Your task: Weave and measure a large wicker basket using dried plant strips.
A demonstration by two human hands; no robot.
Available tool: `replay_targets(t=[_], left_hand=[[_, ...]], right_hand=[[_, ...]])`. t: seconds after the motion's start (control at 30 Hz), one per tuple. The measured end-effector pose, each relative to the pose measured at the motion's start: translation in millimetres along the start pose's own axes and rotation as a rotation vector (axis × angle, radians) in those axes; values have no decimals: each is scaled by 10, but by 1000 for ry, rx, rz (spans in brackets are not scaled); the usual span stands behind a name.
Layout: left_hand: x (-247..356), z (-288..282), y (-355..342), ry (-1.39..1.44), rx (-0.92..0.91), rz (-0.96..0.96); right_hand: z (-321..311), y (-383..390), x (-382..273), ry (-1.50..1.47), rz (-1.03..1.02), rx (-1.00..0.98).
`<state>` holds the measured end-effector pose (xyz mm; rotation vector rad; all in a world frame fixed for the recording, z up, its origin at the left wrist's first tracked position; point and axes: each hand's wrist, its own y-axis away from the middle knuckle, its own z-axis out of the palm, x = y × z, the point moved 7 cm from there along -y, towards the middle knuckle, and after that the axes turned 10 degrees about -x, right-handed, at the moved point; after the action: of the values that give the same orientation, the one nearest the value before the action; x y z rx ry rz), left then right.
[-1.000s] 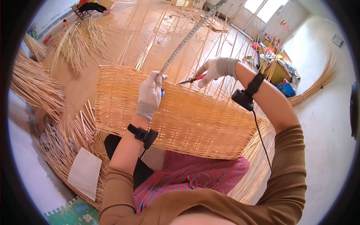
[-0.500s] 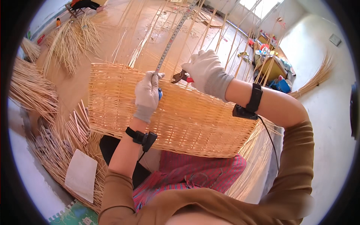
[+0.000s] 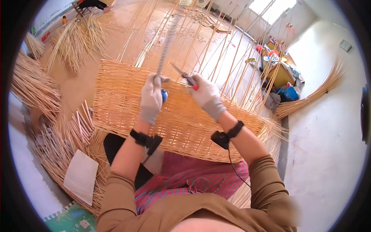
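A woven wicker panel [image 3: 135,104] lies across my lap, its long upright stakes [image 3: 210,42] rising from the far edge. My left hand [image 3: 152,94], in a pale glove, is closed round a blue tape measure [image 3: 164,96] at that edge. The tape's blade [image 3: 167,46] runs out away from me, slightly blurred. My right hand [image 3: 206,94], also gloved, grips pruning shears [image 3: 188,80] with a red handle. Their dark jaws point up and left, near the stakes and a little right of the tape.
Bundles of thin rods [image 3: 36,85] lie on the left, with another rod heap [image 3: 79,42] farther off. A pale flat board [image 3: 81,176] rests on rods at lower left. Against the right wall stand a rod bundle [image 3: 313,96] and a blue bucket [image 3: 290,92].
My right hand has come down and nearer, and the shears have turned so their jaws point up and left. My left hand stays at the panel's edge; the tape blade has tilted more upright.
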<state>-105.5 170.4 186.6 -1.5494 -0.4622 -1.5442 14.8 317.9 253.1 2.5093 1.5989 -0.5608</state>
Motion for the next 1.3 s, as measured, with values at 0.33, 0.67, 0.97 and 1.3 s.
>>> replay_targets(t=[0.33,0.67,0.97,1.3], left_hand=[[-985,29,1990,238,-25,-529],[-851,489,2571,295,-215,-697],[-1216,593,2780,157,-275,-619],[-1642,762,2639,209,-411,-757]], right_hand=[[-138,-15,-1333,-273,-646,444],[773,2333,-3567,-678,-1561,-349],[694,2351,-892,-673,-252,-277],[320,4192,2202,-1198,630,461]])
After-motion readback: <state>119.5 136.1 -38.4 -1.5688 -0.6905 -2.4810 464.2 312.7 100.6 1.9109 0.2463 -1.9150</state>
